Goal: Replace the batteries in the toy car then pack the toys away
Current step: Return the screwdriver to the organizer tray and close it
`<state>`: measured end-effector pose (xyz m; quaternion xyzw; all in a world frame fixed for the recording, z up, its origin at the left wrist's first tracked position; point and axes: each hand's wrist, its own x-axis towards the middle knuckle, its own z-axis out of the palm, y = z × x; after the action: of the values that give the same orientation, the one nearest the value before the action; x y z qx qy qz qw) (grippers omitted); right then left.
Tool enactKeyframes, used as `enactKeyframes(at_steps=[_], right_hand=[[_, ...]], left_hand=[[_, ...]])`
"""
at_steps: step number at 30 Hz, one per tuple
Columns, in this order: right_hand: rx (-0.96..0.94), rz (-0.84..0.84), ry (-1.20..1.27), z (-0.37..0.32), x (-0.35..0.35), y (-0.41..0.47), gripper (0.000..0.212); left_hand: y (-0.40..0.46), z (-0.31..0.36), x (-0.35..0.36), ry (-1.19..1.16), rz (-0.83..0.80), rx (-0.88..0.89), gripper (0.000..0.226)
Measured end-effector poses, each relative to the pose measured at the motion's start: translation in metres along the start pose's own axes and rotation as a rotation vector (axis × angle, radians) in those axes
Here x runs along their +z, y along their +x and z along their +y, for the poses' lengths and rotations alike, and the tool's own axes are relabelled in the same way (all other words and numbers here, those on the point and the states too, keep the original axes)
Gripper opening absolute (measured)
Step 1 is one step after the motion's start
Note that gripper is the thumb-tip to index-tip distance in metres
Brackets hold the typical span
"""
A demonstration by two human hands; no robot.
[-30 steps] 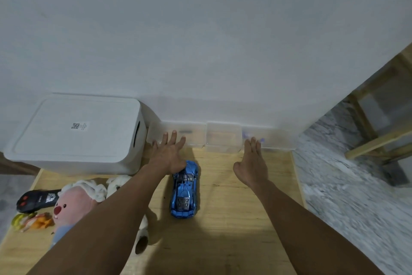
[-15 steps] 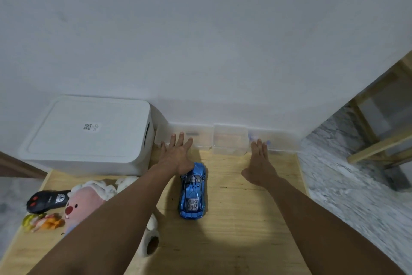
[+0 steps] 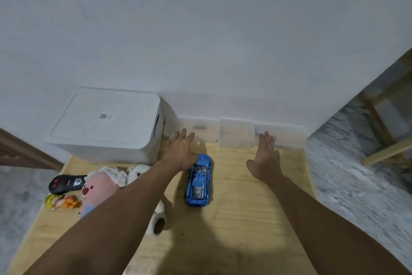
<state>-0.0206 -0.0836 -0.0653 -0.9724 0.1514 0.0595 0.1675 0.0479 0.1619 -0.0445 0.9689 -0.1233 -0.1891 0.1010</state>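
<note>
**Both hands empty, reaching past the car toward the clear boxes**

Neither hand holds anything: the left hand [image 3: 179, 153] and right hand [image 3: 265, 156] both stretch forward over the table [image 3: 240, 219] with fingers straight and slightly spread. The blue car [image 3: 199, 182] lies between them, its far end just under the heel of the left hand, whether touching or only overlapping I cannot tell; its length runs back toward the person. Well apart from the right hand, it sits untouched on its wheels.

By my reading the battery step has barely begun. The fingertips aim at the row of clear boxes [image 3: 236, 135] against the wall [image 3: 200, 40], which likely hold batteries or a tool, though their contents are too blurred to name. The next move calls for drawing one box forward, or coming back for the car and turning it over to find its hatch.

Left of the left forearm lie a pink plush [image 3: 99, 187], a remote [image 3: 64, 183] and a small yellow-orange toy [image 3: 61, 201], crowding that side. Beyond the left hand stands the lidded white bin [image 3: 107, 125], close beside its fingers. Bare wood between and right of the hands gives working room, but the table edge runs near the right hand, with the floor [image 3: 356, 174] below.
</note>
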Motion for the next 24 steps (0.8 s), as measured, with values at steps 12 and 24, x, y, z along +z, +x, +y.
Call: enactKeyframes(at_steps=[12,24], right_hand=[[-0.06,-0.068,0.183,-0.024,-0.009,-0.053,0.068],[-0.227,-0.204,0.358,-0.102,-0.02,-0.1,0.053]], left_hand=[[-0.059,0.009,0.006,-0.103,0.06,-0.068,0.064],[-0.165,-0.019,-0.009,-0.412,0.26,-0.283,0.049]])
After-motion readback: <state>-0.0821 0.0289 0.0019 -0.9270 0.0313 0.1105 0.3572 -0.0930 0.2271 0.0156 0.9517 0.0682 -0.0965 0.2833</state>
